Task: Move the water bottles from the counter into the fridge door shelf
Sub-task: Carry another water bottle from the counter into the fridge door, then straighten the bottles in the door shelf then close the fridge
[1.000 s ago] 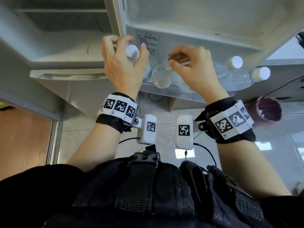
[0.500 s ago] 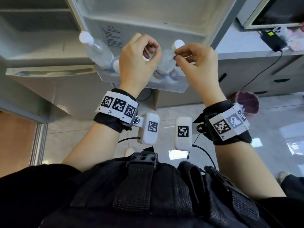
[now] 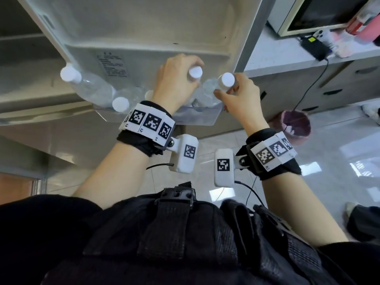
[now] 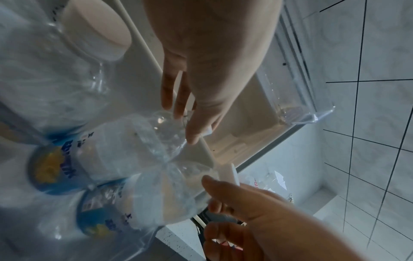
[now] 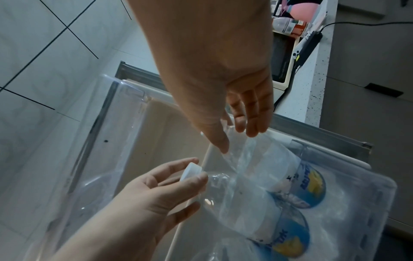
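Several clear water bottles with white caps stand tilted in the clear fridge door shelf (image 3: pixel 197 119). In the head view my left hand (image 3: pixel 185 79) grips the neck of one water bottle (image 3: pixel 195 72) near the shelf's right end. Beside it my right hand (image 3: pixel 228 87) pinches the neck of a second water bottle (image 3: pixel 225 79). The left wrist view shows my left hand (image 4: pixel 185 121) curled round a bottle neck (image 4: pixel 165 127). In the right wrist view my right hand (image 5: pixel 236 134) holds a blue-labelled bottle (image 5: pixel 268 164). Two more bottles (image 3: pixel 92 89) lean at the shelf's left.
The open fridge door (image 3: pixel 144 27) rises behind the shelf. Right of it is a white counter (image 3: pixel 273 58) with a microwave (image 3: pixel 320 13) and a black adapter (image 3: pixel 314 48) on a cable. A pink bin (image 3: pixel 296 128) stands on the tiled floor.
My left hand let go of the leftmost bottle and moved right along the shelf. Both hands now hold bottle necks at the shelf's right end, and my view has turned right.
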A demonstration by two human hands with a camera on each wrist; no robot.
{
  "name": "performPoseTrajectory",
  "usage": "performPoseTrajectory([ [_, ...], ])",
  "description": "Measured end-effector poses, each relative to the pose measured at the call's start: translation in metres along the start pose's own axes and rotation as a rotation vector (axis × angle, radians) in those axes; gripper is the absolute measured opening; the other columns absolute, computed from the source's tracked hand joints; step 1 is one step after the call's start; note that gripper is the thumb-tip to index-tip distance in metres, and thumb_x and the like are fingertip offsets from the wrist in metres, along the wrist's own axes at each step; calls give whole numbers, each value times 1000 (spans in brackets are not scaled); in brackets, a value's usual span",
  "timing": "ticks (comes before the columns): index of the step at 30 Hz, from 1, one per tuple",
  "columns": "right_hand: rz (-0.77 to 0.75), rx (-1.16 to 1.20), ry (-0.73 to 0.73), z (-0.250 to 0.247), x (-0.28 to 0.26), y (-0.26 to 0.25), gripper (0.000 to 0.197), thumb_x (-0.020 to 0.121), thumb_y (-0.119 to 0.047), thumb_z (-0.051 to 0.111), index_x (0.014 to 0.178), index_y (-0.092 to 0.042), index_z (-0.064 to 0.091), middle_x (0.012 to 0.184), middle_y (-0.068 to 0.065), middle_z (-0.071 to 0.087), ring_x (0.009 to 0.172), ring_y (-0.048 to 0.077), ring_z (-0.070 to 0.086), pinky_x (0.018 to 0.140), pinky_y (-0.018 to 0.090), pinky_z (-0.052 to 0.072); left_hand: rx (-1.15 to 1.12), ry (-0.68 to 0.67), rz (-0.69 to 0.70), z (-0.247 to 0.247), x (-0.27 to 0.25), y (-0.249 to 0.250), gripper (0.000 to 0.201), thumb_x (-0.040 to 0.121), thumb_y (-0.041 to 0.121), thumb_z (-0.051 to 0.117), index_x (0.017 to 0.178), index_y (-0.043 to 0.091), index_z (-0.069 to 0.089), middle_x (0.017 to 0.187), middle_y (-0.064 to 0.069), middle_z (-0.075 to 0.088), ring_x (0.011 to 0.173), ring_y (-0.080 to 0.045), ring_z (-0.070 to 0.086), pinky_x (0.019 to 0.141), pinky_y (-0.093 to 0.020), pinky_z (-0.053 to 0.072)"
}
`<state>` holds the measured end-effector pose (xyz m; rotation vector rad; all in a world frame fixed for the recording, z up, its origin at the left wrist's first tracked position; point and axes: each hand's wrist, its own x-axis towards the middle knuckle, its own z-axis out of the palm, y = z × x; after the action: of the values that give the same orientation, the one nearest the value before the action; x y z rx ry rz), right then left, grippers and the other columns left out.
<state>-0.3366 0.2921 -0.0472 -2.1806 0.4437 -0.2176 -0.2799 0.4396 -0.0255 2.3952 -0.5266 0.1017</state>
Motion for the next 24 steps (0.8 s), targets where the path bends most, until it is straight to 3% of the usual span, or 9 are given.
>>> performPoseTrajectory([
  [2,-26,-13,27,2,10,-6,24,74,-26,73,80,-22,50,64,-12,45,69,15,50,58,23,38,-19,22,3,-2,10,-5,31,71,20,75,100,24,65,106,-3,67,98,-25,60,88,-41,48],
  [4,-56,9,54,6,22,-12,25,72,-25,75,75,-23,50,64,-6,50,64,14,50,55,20,35,-16,75,-8,-4,20,-10,32,72,25,75,102,23,64,107,-2,66,96,-22,61,86,-38,49],
  [7,-83,34,92,16,37,-21,23,71,-26,74,84,-18,56,75,5,59,73,27,63,67,34,52,-39,188,-57,-11,32,-21,33,76,32,72,105,22,61,105,1,65,90,-19,62,80,-37,52],
  [10,-58,91,150,24,46,-27,26,71,-26,69,90,-12,58,84,7,61,79,31,65,77,47,56,-60,178,-72,-18,36,-29,34,75,36,74,102,21,61,103,1,65,87,-16,63,78,-36,53],
  [12,-41,126,180,29,48,-27,31,73,-24,68,99,-10,57,88,4,59,83,27,63,81,47,55,-71,164,-65,-21,34,-32,30,75,33,73,100,20,62,101,1,66,85,-15,63,78,-38,54],
  [15,-67,207,192,34,41,-27,38,73,-24,67,105,-19,47,88,5,60,83,27,64,81,48,55,-98,203,-78,-23,26,-38,23,77,28,70,97,18,64,97,1,67,85,-14,63,79,-38,55],
  [20,-122,267,198,36,28,-30,51,72,-18,61,119,-16,40,68,-11,59,74,25,66,79,49,55,-85,285,-88,-31,-2,-40,17,80,21,66,97,15,65,96,0,68,88,-12,62,80,-25,51],
  [24,-208,262,78,45,14,-36,45,74,-11,61,115,-15,46,69,-12,58,70,24,66,75,46,57,-42,363,-155,-42,-30,-54,17,81,20,64,97,15,65,99,-3,68,93,-15,61,87,-35,51],
])
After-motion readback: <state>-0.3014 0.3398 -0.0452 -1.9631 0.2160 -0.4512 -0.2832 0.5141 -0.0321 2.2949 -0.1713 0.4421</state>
